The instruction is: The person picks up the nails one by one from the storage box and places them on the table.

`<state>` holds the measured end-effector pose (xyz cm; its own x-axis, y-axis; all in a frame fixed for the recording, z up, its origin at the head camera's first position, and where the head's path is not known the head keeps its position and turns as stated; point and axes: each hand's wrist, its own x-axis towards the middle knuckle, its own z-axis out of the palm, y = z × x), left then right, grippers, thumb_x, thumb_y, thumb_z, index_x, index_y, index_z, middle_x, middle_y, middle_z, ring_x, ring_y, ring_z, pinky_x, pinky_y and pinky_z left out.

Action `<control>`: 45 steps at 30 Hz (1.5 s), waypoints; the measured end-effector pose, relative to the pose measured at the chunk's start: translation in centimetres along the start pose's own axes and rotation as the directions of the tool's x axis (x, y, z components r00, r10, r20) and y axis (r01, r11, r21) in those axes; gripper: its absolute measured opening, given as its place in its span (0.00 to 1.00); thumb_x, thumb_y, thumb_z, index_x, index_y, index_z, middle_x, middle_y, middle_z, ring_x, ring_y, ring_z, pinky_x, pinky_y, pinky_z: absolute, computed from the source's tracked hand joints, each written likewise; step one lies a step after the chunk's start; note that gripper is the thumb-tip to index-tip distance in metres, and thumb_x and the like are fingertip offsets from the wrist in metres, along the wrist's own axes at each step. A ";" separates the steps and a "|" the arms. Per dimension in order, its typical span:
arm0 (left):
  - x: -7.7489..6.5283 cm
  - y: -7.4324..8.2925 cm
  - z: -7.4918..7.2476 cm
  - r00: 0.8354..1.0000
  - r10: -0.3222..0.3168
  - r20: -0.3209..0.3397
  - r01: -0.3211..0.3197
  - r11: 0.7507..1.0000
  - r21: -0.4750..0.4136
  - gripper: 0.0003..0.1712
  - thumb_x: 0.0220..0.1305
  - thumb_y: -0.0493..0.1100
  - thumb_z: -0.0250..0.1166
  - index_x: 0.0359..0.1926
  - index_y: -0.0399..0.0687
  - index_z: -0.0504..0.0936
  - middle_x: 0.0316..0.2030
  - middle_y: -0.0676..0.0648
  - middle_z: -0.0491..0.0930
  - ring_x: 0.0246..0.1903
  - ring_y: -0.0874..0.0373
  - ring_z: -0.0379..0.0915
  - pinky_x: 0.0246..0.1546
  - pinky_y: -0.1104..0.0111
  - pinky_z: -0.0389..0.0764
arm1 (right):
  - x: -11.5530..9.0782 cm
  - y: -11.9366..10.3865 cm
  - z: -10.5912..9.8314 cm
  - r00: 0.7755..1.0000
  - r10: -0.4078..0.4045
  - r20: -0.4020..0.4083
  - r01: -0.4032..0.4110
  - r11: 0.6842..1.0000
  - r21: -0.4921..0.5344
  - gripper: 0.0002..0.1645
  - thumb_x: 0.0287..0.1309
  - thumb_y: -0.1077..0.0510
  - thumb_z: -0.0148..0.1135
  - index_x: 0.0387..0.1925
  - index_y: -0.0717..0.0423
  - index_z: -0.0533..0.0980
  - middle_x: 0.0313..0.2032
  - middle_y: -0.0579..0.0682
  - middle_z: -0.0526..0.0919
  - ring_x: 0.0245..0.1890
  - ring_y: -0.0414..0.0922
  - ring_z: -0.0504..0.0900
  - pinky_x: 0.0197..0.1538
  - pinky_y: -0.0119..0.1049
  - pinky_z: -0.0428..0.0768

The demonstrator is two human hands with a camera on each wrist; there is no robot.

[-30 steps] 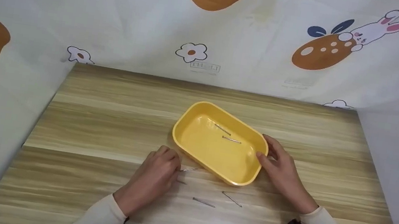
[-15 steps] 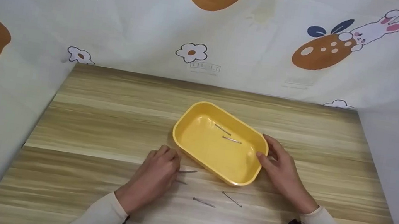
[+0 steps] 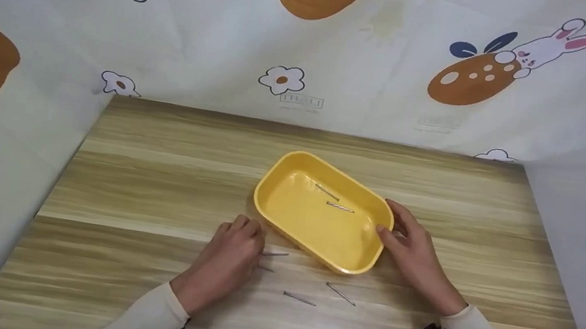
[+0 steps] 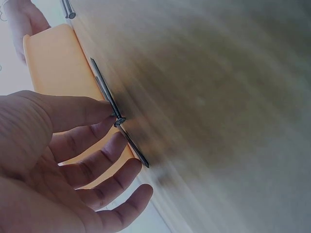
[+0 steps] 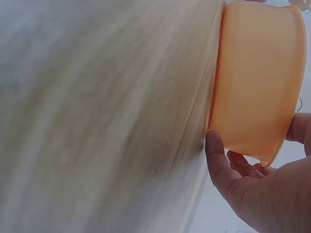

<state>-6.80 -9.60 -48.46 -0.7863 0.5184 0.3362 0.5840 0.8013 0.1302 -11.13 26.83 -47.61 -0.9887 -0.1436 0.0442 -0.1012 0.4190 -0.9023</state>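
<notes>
A yellow rectangular tray (image 3: 318, 231) stands on the wooden table, with two nails lying in it, one of them a silvery nail (image 3: 340, 207). My right hand (image 3: 417, 256) holds its right end, thumb over the rim and fingers outside. Left of the tray, my left hand (image 3: 228, 258) is low over the table, thumb and index finger pinching a nail (image 3: 277, 254). In the left wrist view, nails (image 4: 108, 92) cross by the thumb tip. Another nail (image 3: 266, 268) pokes out beside the left hand, partly hidden by it.
Two loose nails lie in front of the tray: a left one (image 3: 300, 298) and a right one (image 3: 340, 294). The wooden table (image 3: 155, 168) is bounded at the back and sides by a pale patterned sheet (image 3: 219, 34).
The nail at my left fingertips has turned slightly, its far end coming down away from the tray. The right hand and tray hold their place.
</notes>
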 end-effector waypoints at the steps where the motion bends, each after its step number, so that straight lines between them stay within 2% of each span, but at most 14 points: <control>1: 0.0 0.0 0.0 1.000 0.003 -0.004 -0.003 1.000 0.005 0.03 0.60 0.28 0.74 0.34 0.37 0.88 0.37 0.44 0.81 0.41 0.46 0.75 0.38 0.52 0.83 | 0.0 0.0 0.0 1.000 0.001 -0.003 -0.001 1.000 0.002 0.36 0.77 0.63 0.65 0.80 0.69 0.66 0.74 0.65 0.76 0.71 0.60 0.80 0.64 0.25 0.79; 5: -0.2 0.0 -0.1 1.000 0.004 -0.010 -0.004 1.000 0.009 0.05 0.59 0.29 0.76 0.33 0.40 0.88 0.37 0.44 0.81 0.41 0.46 0.76 0.38 0.52 0.84 | -0.1 -0.1 0.1 1.000 0.002 -0.009 -0.002 1.000 0.005 0.35 0.77 0.64 0.66 0.79 0.69 0.67 0.73 0.66 0.77 0.69 0.61 0.81 0.64 0.29 0.81; 10: -0.2 0.1 -0.4 1.000 -0.019 -0.010 0.019 0.999 -0.030 0.04 0.63 0.30 0.75 0.33 0.40 0.88 0.36 0.45 0.82 0.42 0.46 0.77 0.39 0.51 0.85 | -0.1 -0.3 0.1 1.000 0.007 -0.007 -0.007 1.000 -0.010 0.35 0.77 0.64 0.65 0.79 0.69 0.67 0.74 0.66 0.76 0.70 0.61 0.80 0.67 0.39 0.82; 13: -0.3 0.1 -0.6 0.999 -0.041 0.004 0.042 0.996 -0.078 0.05 0.65 0.30 0.74 0.33 0.41 0.88 0.37 0.45 0.82 0.43 0.46 0.78 0.40 0.51 0.84 | -0.1 -0.3 0.0 1.000 0.008 -0.005 -0.008 1.000 -0.006 0.35 0.77 0.64 0.65 0.79 0.69 0.68 0.74 0.66 0.76 0.71 0.61 0.80 0.69 0.41 0.81; 17: -0.2 0.0 -0.9 0.997 -0.077 0.020 0.079 0.987 -0.137 0.05 0.66 0.32 0.75 0.34 0.44 0.88 0.39 0.46 0.83 0.44 0.48 0.78 0.41 0.53 0.82 | -0.1 -0.3 0.0 1.000 0.012 -0.003 -0.012 1.000 -0.001 0.35 0.78 0.64 0.65 0.79 0.69 0.67 0.74 0.66 0.75 0.71 0.61 0.79 0.69 0.40 0.81; 21: 0.2 -0.1 -1.4 0.990 -0.138 -0.025 0.129 0.964 -0.235 0.05 0.66 0.31 0.75 0.38 0.45 0.89 0.40 0.48 0.84 0.43 0.51 0.78 0.40 0.59 0.83 | -0.2 -0.4 0.0 1.000 0.017 -0.004 -0.017 1.000 -0.005 0.35 0.78 0.64 0.65 0.79 0.69 0.67 0.75 0.67 0.75 0.71 0.61 0.79 0.69 0.41 0.80; 23: 0.5 -0.2 -1.7 0.980 -0.193 -0.045 0.170 0.936 -0.308 0.06 0.67 0.31 0.73 0.42 0.44 0.89 0.41 0.49 0.84 0.44 0.52 0.78 0.42 0.60 0.85 | -0.2 -0.4 0.0 1.000 0.015 -0.007 -0.015 1.000 -0.006 0.35 0.78 0.64 0.65 0.79 0.69 0.67 0.75 0.67 0.75 0.71 0.61 0.79 0.70 0.42 0.80; 25: 0.8 -0.2 -2.0 0.963 -0.264 -0.047 0.227 0.896 -0.382 0.07 0.69 0.31 0.71 0.45 0.43 0.89 0.43 0.49 0.84 0.46 0.53 0.78 0.45 0.60 0.86 | -0.1 -0.4 0.0 1.000 0.012 -0.009 -0.012 1.000 -0.007 0.35 0.78 0.64 0.65 0.79 0.69 0.67 0.74 0.67 0.75 0.71 0.61 0.80 0.70 0.44 0.80; 29: 1.3 -0.1 -2.5 0.912 -0.411 -0.005 0.362 0.809 -0.464 0.10 0.73 0.35 0.69 0.53 0.40 0.87 0.48 0.46 0.84 0.51 0.52 0.80 0.52 0.58 0.87 | -0.1 -0.3 0.0 1.000 0.004 -0.007 -0.004 1.000 -0.014 0.35 0.78 0.64 0.66 0.79 0.69 0.67 0.74 0.66 0.76 0.69 0.60 0.81 0.69 0.45 0.81; 31: 1.6 -0.2 -2.7 0.886 -0.463 0.018 0.411 0.768 -0.492 0.14 0.74 0.36 0.70 0.57 0.38 0.86 0.51 0.44 0.84 0.55 0.50 0.80 0.55 0.55 0.86 | -0.1 -0.3 0.0 1.000 0.002 -0.005 -0.002 1.000 -0.017 0.35 0.78 0.64 0.66 0.79 0.69 0.67 0.73 0.66 0.77 0.68 0.61 0.81 0.69 0.44 0.81; 33: 1.8 -0.4 -2.7 0.872 -0.489 0.030 0.429 0.733 -0.527 0.18 0.74 0.36 0.70 0.61 0.36 0.83 0.54 0.40 0.82 0.56 0.46 0.80 0.55 0.53 0.86 | 0.0 -0.2 0.0 1.000 -0.003 0.001 0.003 1.000 -0.007 0.35 0.78 0.64 0.66 0.79 0.69 0.67 0.73 0.66 0.76 0.69 0.61 0.81 0.67 0.38 0.82; 37: 2.2 -0.9 -2.8 0.856 -0.509 0.092 0.446 0.636 -0.630 0.25 0.74 0.36 0.70 0.68 0.37 0.78 0.60 0.39 0.78 0.59 0.42 0.78 0.57 0.53 0.87 | 0.0 0.0 -0.1 1.000 -0.008 0.007 0.008 1.000 0.017 0.35 0.78 0.64 0.65 0.79 0.69 0.66 0.74 0.67 0.76 0.69 0.61 0.81 0.63 0.29 0.82; 40: 2.5 -1.2 -2.6 0.851 -0.508 0.131 0.452 0.582 -0.676 0.28 0.75 0.36 0.69 0.72 0.38 0.77 0.64 0.40 0.77 0.64 0.41 0.76 0.60 0.52 0.87 | 0.0 0.0 -0.1 1.000 -0.004 0.006 0.004 1.000 0.019 0.35 0.78 0.63 0.65 0.79 0.69 0.66 0.74 0.67 0.76 0.69 0.62 0.80 0.62 0.29 0.82; 45: 2.7 -1.6 -2.2 0.852 -0.505 0.140 0.446 0.559 -0.699 0.31 0.75 0.36 0.69 0.75 0.42 0.76 0.69 0.42 0.76 0.68 0.45 0.73 0.65 0.49 0.82 | -0.1 0.0 -0.1 1.000 0.001 0.005 -0.001 1.000 0.004 0.36 0.78 0.63 0.65 0.80 0.70 0.66 0.75 0.67 0.75 0.71 0.61 0.79 0.66 0.32 0.82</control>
<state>-9.45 -10.11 -45.73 -0.9928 0.0788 0.0903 0.1169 0.4699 0.8749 -11.08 26.95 -47.58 -0.9882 -0.1477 0.0415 -0.1000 0.4152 -0.9042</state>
